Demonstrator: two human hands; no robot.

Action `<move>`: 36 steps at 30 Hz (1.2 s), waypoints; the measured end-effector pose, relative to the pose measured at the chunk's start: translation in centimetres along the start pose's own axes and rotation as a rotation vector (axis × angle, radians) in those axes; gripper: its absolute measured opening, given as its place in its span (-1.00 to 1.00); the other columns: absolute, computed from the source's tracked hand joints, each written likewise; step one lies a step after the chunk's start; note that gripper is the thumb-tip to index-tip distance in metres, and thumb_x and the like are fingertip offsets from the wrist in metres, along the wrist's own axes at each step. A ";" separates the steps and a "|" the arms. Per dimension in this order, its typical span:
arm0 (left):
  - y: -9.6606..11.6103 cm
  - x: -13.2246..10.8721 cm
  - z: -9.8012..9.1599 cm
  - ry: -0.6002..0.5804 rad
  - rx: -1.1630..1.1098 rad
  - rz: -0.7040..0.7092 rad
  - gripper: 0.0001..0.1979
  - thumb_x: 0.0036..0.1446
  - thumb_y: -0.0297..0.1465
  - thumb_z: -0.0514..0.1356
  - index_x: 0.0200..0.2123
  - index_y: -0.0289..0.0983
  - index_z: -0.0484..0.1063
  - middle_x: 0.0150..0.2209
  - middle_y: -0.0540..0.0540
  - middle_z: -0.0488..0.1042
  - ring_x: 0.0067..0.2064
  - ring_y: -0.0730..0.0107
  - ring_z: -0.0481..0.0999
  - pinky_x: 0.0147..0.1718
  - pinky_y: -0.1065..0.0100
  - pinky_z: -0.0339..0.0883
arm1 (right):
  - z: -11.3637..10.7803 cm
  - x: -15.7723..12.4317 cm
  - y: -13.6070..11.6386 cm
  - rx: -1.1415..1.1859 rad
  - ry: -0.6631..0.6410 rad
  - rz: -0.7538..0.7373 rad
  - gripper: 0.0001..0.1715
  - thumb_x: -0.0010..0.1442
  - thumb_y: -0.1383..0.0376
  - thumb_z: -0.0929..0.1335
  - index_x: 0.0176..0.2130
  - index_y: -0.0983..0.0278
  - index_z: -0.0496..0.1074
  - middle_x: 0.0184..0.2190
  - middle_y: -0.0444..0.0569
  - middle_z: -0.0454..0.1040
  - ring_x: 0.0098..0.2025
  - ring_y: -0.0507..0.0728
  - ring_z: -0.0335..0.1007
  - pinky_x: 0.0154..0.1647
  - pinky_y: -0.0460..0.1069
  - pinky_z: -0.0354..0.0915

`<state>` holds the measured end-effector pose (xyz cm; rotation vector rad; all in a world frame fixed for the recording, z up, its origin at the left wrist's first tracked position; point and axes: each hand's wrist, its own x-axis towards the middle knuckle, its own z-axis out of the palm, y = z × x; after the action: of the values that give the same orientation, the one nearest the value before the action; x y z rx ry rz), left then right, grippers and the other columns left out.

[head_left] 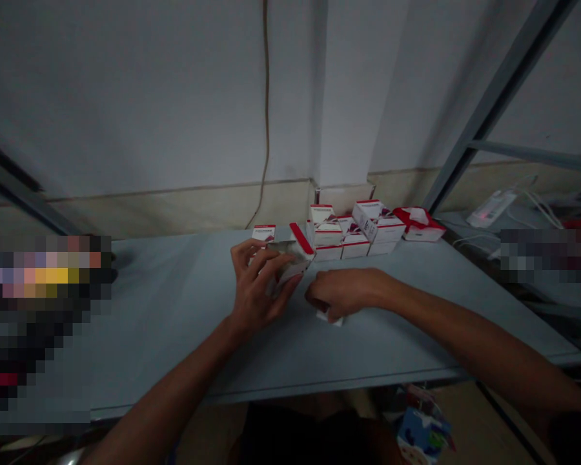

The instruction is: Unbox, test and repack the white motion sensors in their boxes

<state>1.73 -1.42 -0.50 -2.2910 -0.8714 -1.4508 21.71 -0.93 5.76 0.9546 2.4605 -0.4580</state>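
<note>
the left hand (259, 284) grips an open white carton (293, 258) with a red flap, while the right hand (343, 292) curls narrowly over a small white piece (329, 318) on the pale grey desk (174, 323). beyond both hands, red-and-white boxes (353, 236) stand grouped at the desk's far edge, below a white wall (126, 97) with a hanging cable (266, 110).

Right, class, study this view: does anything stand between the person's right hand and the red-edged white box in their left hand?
Nothing visible does. The right hand lies just beside the box, which the left hand grips. A small white piece sits under the right hand, not between them.
</note>
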 end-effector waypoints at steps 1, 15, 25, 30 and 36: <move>0.0 0.0 -0.1 -0.015 0.002 0.002 -0.69 0.23 -0.36 0.37 0.04 -0.12 0.50 -0.19 -0.13 0.53 0.13 -0.01 0.33 0.08 -0.05 0.37 | 0.1 0.2 0.1 0.000 0.022 -0.009 -0.76 0.12 0.42 0.47 -0.16 0.34 0.66 -0.26 0.06 0.65 -0.33 0.12 0.51 -0.40 -0.04 0.19; 1.4 0.2 0.1 -0.071 -0.148 0.043 -0.21 0.15 -0.28 0.47 0.34 -0.21 0.18 0.17 -0.27 0.49 0.26 0.00 0.37 0.25 -0.09 0.37 | -5.5 -9.0 3.9 0.514 0.927 -0.110 -0.81 0.23 0.19 0.50 -0.21 0.24 0.68 -0.36 -0.06 0.64 -0.39 0.09 0.50 -0.39 -0.04 0.28; 1.0 -0.3 0.4 -0.063 -0.213 -0.168 -0.14 0.11 -0.25 0.50 0.36 -0.19 0.15 0.24 -0.27 0.44 0.25 0.04 0.48 0.26 -0.03 0.41 | -3.4 -4.4 -0.5 -0.135 0.815 0.014 -0.77 0.42 0.25 0.38 -0.19 0.30 0.63 -0.26 0.13 0.52 -0.10 0.25 0.41 -0.13 0.06 0.24; 0.7 -0.2 0.3 -0.072 -0.211 -0.122 -0.23 0.14 -0.25 0.48 0.33 -0.19 0.23 0.16 -0.23 0.49 0.21 0.08 0.50 0.22 0.02 0.46 | -3.3 -3.0 -1.1 -0.258 0.861 -0.074 -0.77 0.42 0.31 0.37 -0.19 0.31 0.66 -0.23 0.13 0.64 -0.08 0.27 0.43 0.04 0.17 0.29; 0.0 0.0 0.2 -0.071 -0.179 -0.086 -0.45 0.19 -0.30 0.44 0.19 -0.19 0.36 0.08 -0.21 0.55 0.17 0.07 0.49 0.18 -0.01 0.46 | -4.3 -10.8 4.9 -0.125 1.604 0.120 -0.66 0.47 0.18 0.33 -0.04 0.28 0.68 -0.07 0.13 0.68 0.00 0.19 0.55 0.14 0.13 0.35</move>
<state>1.90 -1.31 -0.57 -2.4760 -0.9035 -1.5495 30.94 -1.39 14.39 1.8101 3.5498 0.9001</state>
